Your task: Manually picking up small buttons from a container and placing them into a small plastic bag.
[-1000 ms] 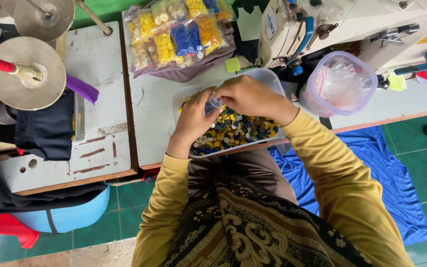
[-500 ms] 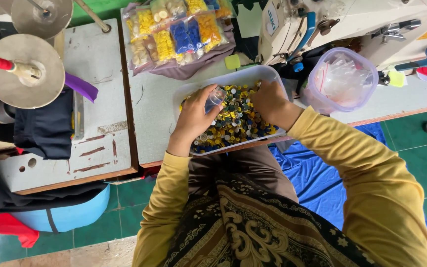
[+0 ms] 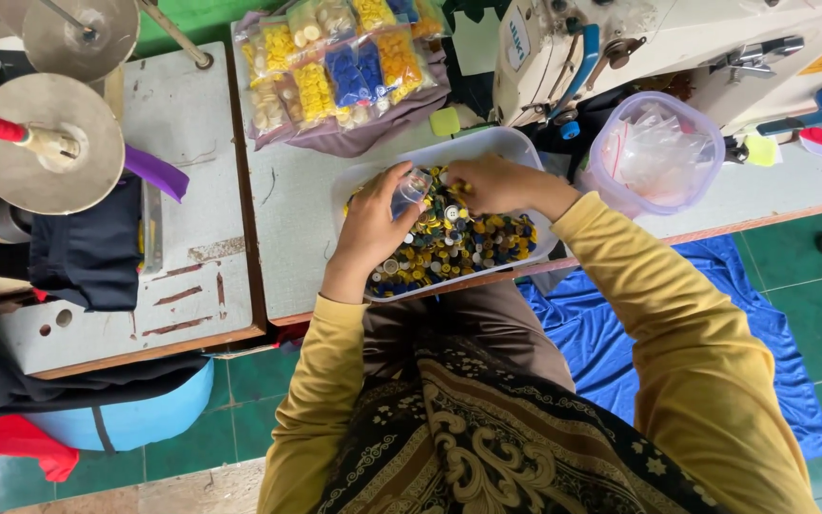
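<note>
— Buttons (image 3: 459,243), where do they lie?

— In a shallow white tray (image 3: 516,145) at the near edge of the desk (image 3: 297,205), right in front of the person. They are mostly yellow and dark, heaped loosely and filling the tray.

— What is the left hand (image 3: 373,224) doing?

— It is over the left part of the tray, fingers closed around a small clear plastic bag (image 3: 412,190), holding it above the buttons.

— And the right hand (image 3: 489,183)?

— It reaches across the far side of the tray, fingers curled at the mouth of that same small bag, just beside the left hand. Whether it pinches a button I cannot tell; the fingertips are hidden.

— What sits past the tray?

— To the right, a round clear container (image 3: 656,152) with crumpled plastic bags inside, standing just beside the tray's far right corner. Behind it is a white sewing machine (image 3: 639,48) along the far right of the desk.

— And toward the far edge?

— A bundle of clear packets (image 3: 344,62) holding sorted yellow, blue and orange buttons, lying on a piece of mauve cloth. On the neighbouring table (image 3: 173,124) to the left lie dark folded fabric (image 3: 83,252) and a purple strip (image 3: 156,171), with round metal discs (image 3: 45,143) on a stand at the far left corner.
</note>
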